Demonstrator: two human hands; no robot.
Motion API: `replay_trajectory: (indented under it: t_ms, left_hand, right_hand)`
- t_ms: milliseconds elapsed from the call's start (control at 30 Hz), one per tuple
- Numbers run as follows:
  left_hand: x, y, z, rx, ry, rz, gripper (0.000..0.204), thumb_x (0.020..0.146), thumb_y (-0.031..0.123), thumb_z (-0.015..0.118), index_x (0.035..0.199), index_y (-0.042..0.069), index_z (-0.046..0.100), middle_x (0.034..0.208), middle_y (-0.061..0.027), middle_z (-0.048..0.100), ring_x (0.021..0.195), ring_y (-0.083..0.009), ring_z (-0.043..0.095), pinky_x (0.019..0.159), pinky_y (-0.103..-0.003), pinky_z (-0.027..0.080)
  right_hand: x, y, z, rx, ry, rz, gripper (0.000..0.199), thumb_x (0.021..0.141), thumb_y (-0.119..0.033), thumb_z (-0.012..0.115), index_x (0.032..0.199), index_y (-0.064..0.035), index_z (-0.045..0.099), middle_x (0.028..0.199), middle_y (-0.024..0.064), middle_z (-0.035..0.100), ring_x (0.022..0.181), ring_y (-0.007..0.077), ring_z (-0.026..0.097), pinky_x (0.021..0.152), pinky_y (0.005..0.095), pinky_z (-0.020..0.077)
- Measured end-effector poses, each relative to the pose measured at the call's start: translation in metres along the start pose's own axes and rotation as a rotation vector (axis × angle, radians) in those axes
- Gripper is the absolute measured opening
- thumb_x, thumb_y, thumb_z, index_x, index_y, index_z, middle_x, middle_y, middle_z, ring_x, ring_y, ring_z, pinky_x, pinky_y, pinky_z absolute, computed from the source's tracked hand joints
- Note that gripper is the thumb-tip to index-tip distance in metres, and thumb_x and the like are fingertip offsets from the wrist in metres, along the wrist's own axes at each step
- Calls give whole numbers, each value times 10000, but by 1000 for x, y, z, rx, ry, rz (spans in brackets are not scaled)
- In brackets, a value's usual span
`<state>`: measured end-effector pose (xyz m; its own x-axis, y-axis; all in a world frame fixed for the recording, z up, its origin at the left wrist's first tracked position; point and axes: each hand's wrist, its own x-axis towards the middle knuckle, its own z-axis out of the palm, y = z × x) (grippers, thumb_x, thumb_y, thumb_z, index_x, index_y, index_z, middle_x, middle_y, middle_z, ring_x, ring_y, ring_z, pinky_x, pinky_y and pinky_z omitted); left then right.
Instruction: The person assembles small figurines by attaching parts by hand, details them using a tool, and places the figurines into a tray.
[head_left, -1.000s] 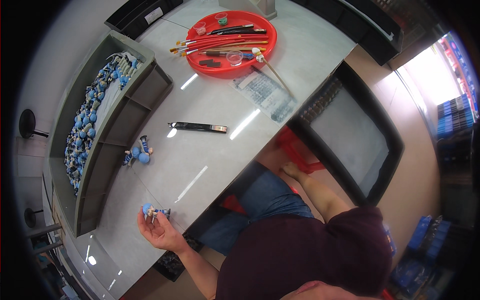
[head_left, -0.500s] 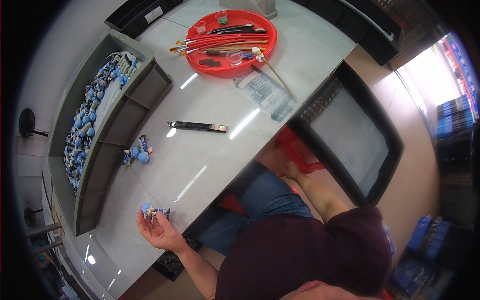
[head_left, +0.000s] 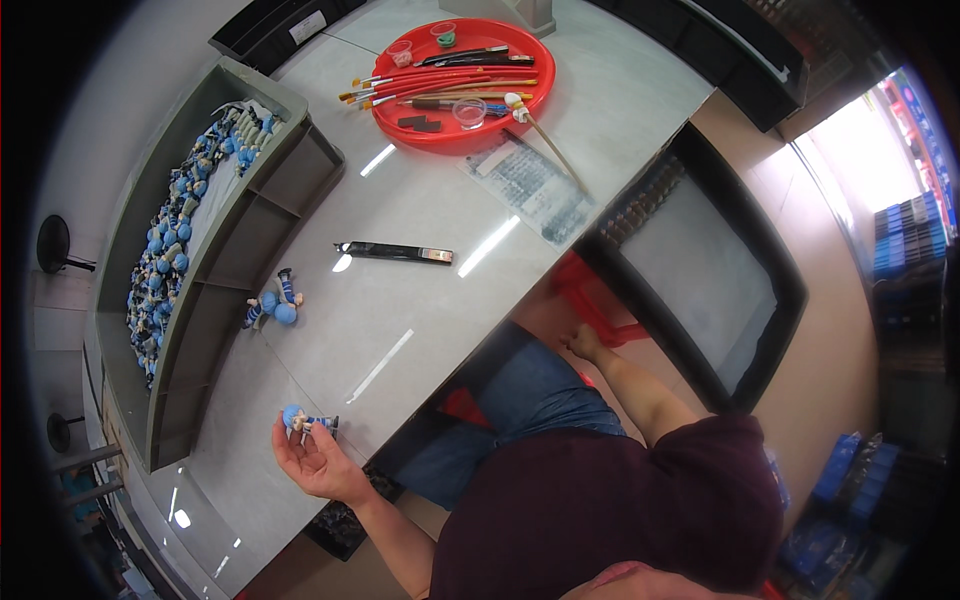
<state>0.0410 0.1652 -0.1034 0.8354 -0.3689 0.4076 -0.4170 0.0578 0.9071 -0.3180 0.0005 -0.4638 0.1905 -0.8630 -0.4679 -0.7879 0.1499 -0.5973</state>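
Observation:
My left hand (head_left: 318,465) is closed on a small figurine (head_left: 302,420) with blue hair and blue-striped clothes, held just above the grey table near its front edge. Thumb and fingers pinch the figurine's body, and its head points left. My right hand (head_left: 578,342) is low beside my knee, below the table's edge. It looks empty, with its fingers loosely apart. Two more blue-haired figurines (head_left: 282,305) lie together on the table by the grey bin. A black craft knife or slim cutter (head_left: 395,252) rests farther up the tabletop.
A deep grey bin (head_left: 235,240) full of similar figurines stands along the left. At the far side a red round tray (head_left: 480,140) carries brushes, small cups and black tools. A stick (head_left: 555,155) leans off it over a printed sheet (head_left: 540,200). A black lined tray (head_left: 700,280) sits at right.
My right hand has shifted slightly beside my knee. The left hand and its figurine stay almost still.

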Motion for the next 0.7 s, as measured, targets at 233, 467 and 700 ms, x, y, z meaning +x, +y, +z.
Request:
replay_trajectory:
  t_ms: [233,467,700]
  left_hand:
    - [0,-2,-2,18,6,7,439,809,-80,536,1223,-40,397,1175,-141,506,980,-148,528,816,-249,467]
    - [0,-2,0,27,-2,5,441,807,-78,539,1223,-41,397,1181,-140,505,985,-146,524,819,-251,467]
    - [0,0,1,33,0,14,446,807,-79,536,1228,-41,392,1178,-140,507,985,-150,526,819,-251,467]
  right_hand:
    - [1,-4,-1,-121,-81,-14,398,641,-348,768,801,-6,641,785,163,625,735,253,599,649,379,455]
    - [4,11,6,-92,21,-52,311,630,-260,793,727,-1,649,657,131,617,634,205,602,575,362,459]
    - [0,-12,-5,-3,-72,184,187,740,-199,674,770,-15,674,697,158,644,726,250,646,634,352,490]
